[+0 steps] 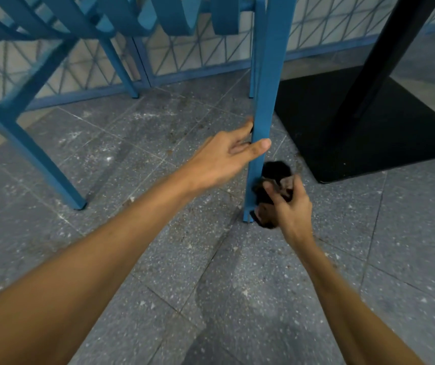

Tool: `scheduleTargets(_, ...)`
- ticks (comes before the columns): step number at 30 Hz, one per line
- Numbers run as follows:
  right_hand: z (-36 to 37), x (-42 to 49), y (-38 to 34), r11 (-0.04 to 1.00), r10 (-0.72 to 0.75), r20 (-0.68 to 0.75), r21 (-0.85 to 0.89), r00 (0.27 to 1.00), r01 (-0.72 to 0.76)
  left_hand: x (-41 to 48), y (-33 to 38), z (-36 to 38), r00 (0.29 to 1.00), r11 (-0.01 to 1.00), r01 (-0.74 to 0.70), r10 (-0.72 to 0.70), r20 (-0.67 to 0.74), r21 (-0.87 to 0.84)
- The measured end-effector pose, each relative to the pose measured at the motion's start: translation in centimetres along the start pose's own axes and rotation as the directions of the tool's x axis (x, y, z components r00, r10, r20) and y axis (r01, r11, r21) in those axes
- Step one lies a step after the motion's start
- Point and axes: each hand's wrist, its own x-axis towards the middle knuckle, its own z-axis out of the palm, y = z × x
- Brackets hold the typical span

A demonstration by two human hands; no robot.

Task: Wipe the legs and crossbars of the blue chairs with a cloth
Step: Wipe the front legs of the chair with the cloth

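Grey speckled terrazzo tile floor (237,299): fills the lower view; pale scuffs and brown grit near the chair feet.

Blue lattice railing (184,56): runs across the back, behind the chairs.

Black square flat table base (342,133): on the floor at right, carrying a black slanted table column (384,48); just beside the nearest chair leg.

Blue painted metal chairs (84,19): curved back slats along the top edge, angled legs at left standing on the floor.

Nearest blue square-section chair leg (266,101): upright at centre, foot on the floor.

Left hand (226,156): arm extended from lower left; loosely closed around the nearest leg at mid-height, thumb across the front face, fingers behind it.

Right hand (284,204): low beside the foot of the same leg, fingers curled tight round the cloth.

Dark brown-black crumpled cloth (274,177): bunched in the right hand, pressed against the right side of the leg just above its foot.
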Motion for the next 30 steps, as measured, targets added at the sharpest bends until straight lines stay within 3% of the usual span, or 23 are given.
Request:
scheduleTargets(2, 1.2, -0.9, -0.8, 0.975, -0.026, 0.101, 0.222, 0.995, 0.003, 0.1, 0.0, -0.1, 1.000, 1.000, 0.000, 0.000, 0.003, -0.018)
scheduleTargets(3, 2.2, -1.1, -1.0, 0.969, -0.070, 0.168, 0.246, 0.983, 0.027, 0.1, 0.0, -0.1, 1.000, 1.000, -0.002, 0.003, 0.010, -0.029)
scheduleTargets(6, 4.5, -1.1, -0.1, 0.987, -0.129, 0.204, 0.118, 0.970, 0.106, -0.1, 0.1, 0.0, 1.000, 1.000, -0.004, 0.005, 0.017, -0.029)
scheduleTargets(9, 4.5, -1.1, 2.5, 0.996, 0.060, 0.178, -0.069, 0.982, -0.048, -0.2, 0.4, 0.0, 1.000, 0.999, 0.007, -0.007, 0.009, -0.034)
scheduleTargets(12, 3.8, -1.0, 3.9, 0.932, 0.234, 0.234, -0.330, 0.944, -0.149, -0.5, 0.7, -0.1, 0.999, 0.999, 0.020, -0.019, 0.026, -0.029)
scheduleTargets(15, 2.7, 0.2, 2.1, 0.947, 0.180, 0.224, -0.301, 0.958, -0.108, -0.9, 0.8, -0.2, 0.999, 1.000, 0.017, -0.016, 0.051, -0.025)
scheduleTargets(19, 1.0, 0.5, 0.2, 0.995, 0.073, 0.102, -0.073, 0.992, -0.065, -1.0, 0.9, -0.4, 0.998, 1.000, 0.005, -0.003, 0.066, -0.024)
scheduleTargets(21, 1.0, 0.0, 0.4, 0.998, 0.067, 0.152, -0.006, 0.986, -0.066, -1.0, 0.9, -0.5, 0.998, 1.000, 0.004, -0.002, 0.065, -0.029)
scheduleTargets(24, 2.3, 0.2, 1.8, 0.991, 0.080, 0.251, -0.122, 0.965, -0.051, -0.9, 0.8, -0.4, 0.998, 1.000, -0.012, 0.013, 0.067, -0.024)
scheduleTargets(30, 4.1, 0.8, 5.5, 0.917, 0.177, 0.305, -0.397, 0.936, -0.044, -0.7, 0.3, -0.4, 0.998, 0.999, 0.001, 0.001, 0.058, -0.041)
